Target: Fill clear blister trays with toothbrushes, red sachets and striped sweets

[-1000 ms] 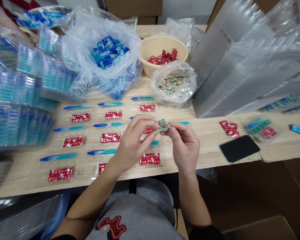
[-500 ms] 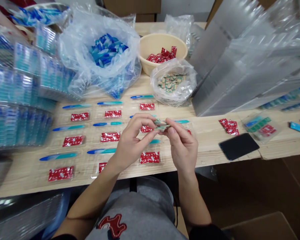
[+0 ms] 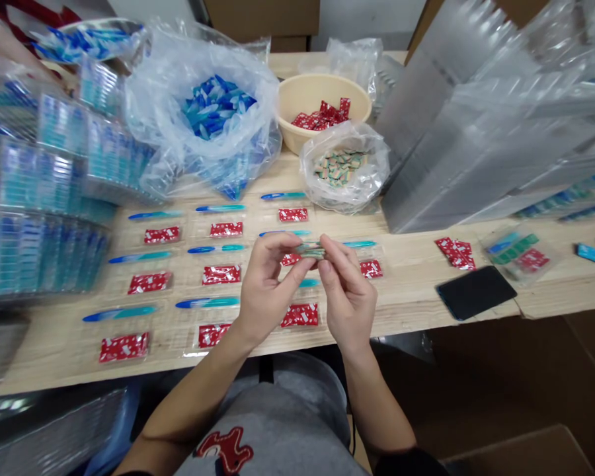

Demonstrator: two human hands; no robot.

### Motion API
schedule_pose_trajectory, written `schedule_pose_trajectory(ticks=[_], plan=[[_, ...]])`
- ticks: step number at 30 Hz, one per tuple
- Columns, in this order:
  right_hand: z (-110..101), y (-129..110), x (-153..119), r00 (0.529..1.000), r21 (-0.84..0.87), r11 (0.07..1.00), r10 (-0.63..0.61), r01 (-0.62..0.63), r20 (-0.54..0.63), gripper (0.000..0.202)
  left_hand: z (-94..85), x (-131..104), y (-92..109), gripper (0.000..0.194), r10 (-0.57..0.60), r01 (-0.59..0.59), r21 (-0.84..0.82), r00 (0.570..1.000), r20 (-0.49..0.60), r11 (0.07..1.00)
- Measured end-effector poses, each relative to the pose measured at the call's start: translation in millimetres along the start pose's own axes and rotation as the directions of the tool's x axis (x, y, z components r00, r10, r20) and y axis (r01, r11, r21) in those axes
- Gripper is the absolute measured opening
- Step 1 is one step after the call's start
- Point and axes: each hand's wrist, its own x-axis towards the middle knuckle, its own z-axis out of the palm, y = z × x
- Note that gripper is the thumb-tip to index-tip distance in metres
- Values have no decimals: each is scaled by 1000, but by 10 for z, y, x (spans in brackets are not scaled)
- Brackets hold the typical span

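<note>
Between my left hand (image 3: 268, 284) and my right hand (image 3: 350, 297) are small green-and-beige pieces (image 3: 311, 250), pinched by the fingertips of both hands. Below and around them, clear plastic trays lie in rows on the wooden table (image 3: 406, 291). Each visible tray carries a blue-teal pen-like item (image 3: 207, 302) and a red patterned packet (image 3: 221, 274). My hands partly cover the trays in the right-hand columns. Similar green-and-beige pieces (image 3: 341, 166) fill a clear plastic bag (image 3: 322, 195) beyond my hands.
Stacked filled trays (image 3: 44, 251) stand at left, near a bag of blue items (image 3: 215, 106). Behind is a cream bowl (image 3: 292, 135) with red packets. At right are tall stacked plastic trays (image 3: 426, 178), loose red packets (image 3: 455, 253) and a black phone (image 3: 476, 292).
Both hands stay together at the pieces; my right hand has shifted slightly left and down, uncovering more of the red packet beside it. The view has moved slightly.
</note>
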Motion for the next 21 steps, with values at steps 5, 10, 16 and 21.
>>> schedule_pose_trajectory(ticks=[5,10,16,21], plan=[[-23,126,338,998,56,998,11,-8,-61,26,126,334,-120,16,4,-4,2,995,102,1000],[-190,399,1143,1000,162,987,-2,4,-10,22,420,1024,-442,18,-39,53,-65,977,208,996],[-348,546,1689,995,239,967,79,-91,62,28,553,1461,-684,24,-162,243,-184,915,369,952],[-348,521,1706,995,253,964,67,-84,72,18,517,1502,-782,34,-206,315,-239,898,390,919]])
